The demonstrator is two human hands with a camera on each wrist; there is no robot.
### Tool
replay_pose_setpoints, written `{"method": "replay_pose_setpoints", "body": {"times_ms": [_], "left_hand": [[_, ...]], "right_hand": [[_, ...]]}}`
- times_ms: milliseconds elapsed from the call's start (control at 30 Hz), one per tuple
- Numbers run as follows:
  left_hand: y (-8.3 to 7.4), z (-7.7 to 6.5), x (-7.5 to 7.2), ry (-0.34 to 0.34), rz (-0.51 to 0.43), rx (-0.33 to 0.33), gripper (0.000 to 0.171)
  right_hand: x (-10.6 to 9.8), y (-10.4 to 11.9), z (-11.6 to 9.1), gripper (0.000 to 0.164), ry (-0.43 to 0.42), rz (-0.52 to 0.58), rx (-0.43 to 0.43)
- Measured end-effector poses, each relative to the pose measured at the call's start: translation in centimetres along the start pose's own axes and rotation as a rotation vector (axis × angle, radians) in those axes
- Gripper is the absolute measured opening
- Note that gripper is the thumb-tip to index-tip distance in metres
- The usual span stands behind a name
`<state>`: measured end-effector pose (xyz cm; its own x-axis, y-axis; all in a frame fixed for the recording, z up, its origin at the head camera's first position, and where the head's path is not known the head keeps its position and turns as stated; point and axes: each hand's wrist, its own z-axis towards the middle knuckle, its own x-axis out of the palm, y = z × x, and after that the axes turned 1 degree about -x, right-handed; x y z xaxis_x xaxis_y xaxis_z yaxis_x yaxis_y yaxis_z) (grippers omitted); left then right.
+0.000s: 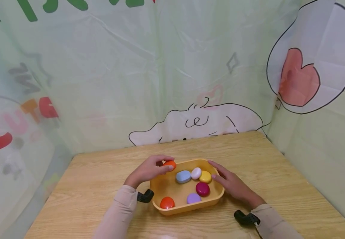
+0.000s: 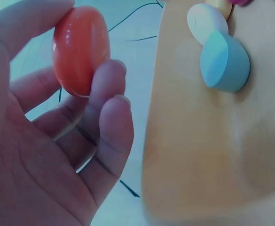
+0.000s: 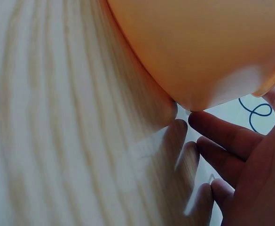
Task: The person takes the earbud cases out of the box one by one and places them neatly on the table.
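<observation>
My left hand [image 1: 151, 169] pinches a glossy orange-red rounded piece [image 2: 81, 49] between thumb and fingers, above the back left corner of a yellow-orange tray [image 1: 187, 209]. My right hand [image 1: 235, 182] holds the tray's right side, thumb over the rim and fingers along the outer wall [image 3: 189, 56]. Inside lie a light blue piece [image 1: 183, 176], a white one [image 1: 196, 173], a yellow one [image 1: 205, 177], a magenta one [image 1: 203, 189], a lilac one [image 1: 194, 198] and another orange-red one [image 1: 167, 202]. The left wrist view shows the blue piece [image 2: 225, 63] on the tray floor.
The tray stands on a wood-grain table [image 1: 100, 186]. A pale printed curtain [image 1: 115, 83] hangs behind and along both sides. A black wrist device sits on each arm, the left one [image 1: 145, 196] close beside the tray and the right one [image 1: 246, 218] above the table.
</observation>
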<state>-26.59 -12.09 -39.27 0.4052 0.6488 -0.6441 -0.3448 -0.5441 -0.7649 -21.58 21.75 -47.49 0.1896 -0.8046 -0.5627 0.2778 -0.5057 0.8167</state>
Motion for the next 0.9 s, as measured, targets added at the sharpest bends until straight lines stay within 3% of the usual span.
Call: {"method": "replay_pose_setpoints", "body": {"times_ms": [300, 633, 900], "left_hand": [[0.9, -0.7, -1.5, -0.021, -0.092, 0.033, 0.048], [2.8, -2.3, -2.0, -0.116, -0.027, -0.012, 0.047], [4.2, -3.1, -2.5, -0.175, -0.094, -0.045, 0.052]], "right_hand": [[0.0, 0.0, 0.2, 0.056, -0.012, -0.003, -0.006], [0.2, -0.1, 0.0, 0.055, -0.009, 0.015, -0.009], [0.1, 0.0, 0.1, 0.055, -0.011, 0.017, -0.007]]}}
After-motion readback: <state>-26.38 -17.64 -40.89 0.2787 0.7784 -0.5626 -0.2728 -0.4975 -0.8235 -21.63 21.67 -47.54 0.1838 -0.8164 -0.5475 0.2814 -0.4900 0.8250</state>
